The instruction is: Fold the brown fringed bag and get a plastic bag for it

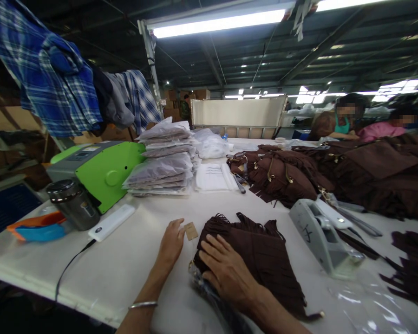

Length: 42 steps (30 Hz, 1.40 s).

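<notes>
A dark brown fringed bag (264,250) lies flat on the white table in front of me. My right hand (226,269) rests palm down on its left part, fingers stretched out. My left hand (171,241) is just left of the bag, its thumb and fingertips together at the edge of a small tan cardboard tag (191,231). Below my right hand, a dark strap-like piece in clear plastic (209,290) runs toward the table's front. A short zip end (315,316) sticks out at the bag's lower right corner.
A grey tape dispenser (320,241) stands right of the bag, before piled brown bags (282,174). Bagged packages (163,162), a green machine (107,171), a dark flask (73,204) and a white corded device (111,222) are at left. Two people sit at the far right.
</notes>
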{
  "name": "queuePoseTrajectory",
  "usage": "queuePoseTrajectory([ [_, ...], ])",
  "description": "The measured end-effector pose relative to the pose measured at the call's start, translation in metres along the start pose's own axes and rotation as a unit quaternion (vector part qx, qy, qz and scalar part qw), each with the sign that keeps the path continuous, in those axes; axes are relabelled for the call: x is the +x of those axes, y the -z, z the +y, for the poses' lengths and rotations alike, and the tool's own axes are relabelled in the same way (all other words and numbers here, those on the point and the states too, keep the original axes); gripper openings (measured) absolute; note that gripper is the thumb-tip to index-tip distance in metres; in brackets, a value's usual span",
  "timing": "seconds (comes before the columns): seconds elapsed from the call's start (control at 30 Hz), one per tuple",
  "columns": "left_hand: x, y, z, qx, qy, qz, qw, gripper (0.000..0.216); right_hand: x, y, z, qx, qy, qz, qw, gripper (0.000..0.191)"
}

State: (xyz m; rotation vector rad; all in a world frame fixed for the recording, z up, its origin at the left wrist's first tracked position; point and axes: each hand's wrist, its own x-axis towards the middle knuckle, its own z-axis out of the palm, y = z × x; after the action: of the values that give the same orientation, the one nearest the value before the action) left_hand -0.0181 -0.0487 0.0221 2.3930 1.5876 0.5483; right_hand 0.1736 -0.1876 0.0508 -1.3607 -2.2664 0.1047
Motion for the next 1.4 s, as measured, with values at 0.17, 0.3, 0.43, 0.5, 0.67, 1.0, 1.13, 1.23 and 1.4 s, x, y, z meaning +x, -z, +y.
queuePoseTrajectory([
  [0.17,0.009,0.016,0.0,0.024,-0.018,-0.031,0.999,0.035,-0.004,-0.01,0.019,0.007,0.014,-0.001,1.0,0.023],
  [0.3,0.023,0.024,0.009,0.023,-0.037,-0.076,0.996,0.026,-0.019,-0.003,0.034,0.022,-0.001,0.005,1.0,0.028],
  [0.43,0.043,0.028,0.008,0.001,-0.027,-0.108,0.994,0.021,-0.022,0.004,0.035,0.071,-0.044,0.003,0.996,0.027],
  [0.5,0.047,0.029,0.006,-0.021,-0.012,-0.115,0.993,0.018,-0.019,0.008,0.033,0.091,-0.064,0.015,0.994,0.024],
  [0.67,0.03,0.042,0.019,-0.083,0.025,-0.076,0.993,0.021,0.002,0.017,0.011,0.116,-0.123,0.113,0.979,0.014],
  [1.0,-0.014,0.069,0.081,-0.31,-0.063,-0.146,0.937,0.043,0.036,-0.005,-0.005,0.233,-0.298,0.099,0.92,0.014],
  [1.13,-0.008,0.057,0.063,-0.242,-0.041,-0.083,0.966,0.033,0.038,-0.001,0.014,0.237,-0.361,-0.021,0.902,0.028],
  [1.23,-0.009,0.039,0.053,-0.122,-0.024,-0.084,0.989,0.021,0.044,0.003,0.022,0.164,-0.368,-0.019,0.915,0.024],
  [1.4,-0.021,0.02,0.049,-0.099,0.009,-0.114,0.989,0.029,0.039,0.015,0.018,0.047,-0.367,0.016,0.929,0.009],
])
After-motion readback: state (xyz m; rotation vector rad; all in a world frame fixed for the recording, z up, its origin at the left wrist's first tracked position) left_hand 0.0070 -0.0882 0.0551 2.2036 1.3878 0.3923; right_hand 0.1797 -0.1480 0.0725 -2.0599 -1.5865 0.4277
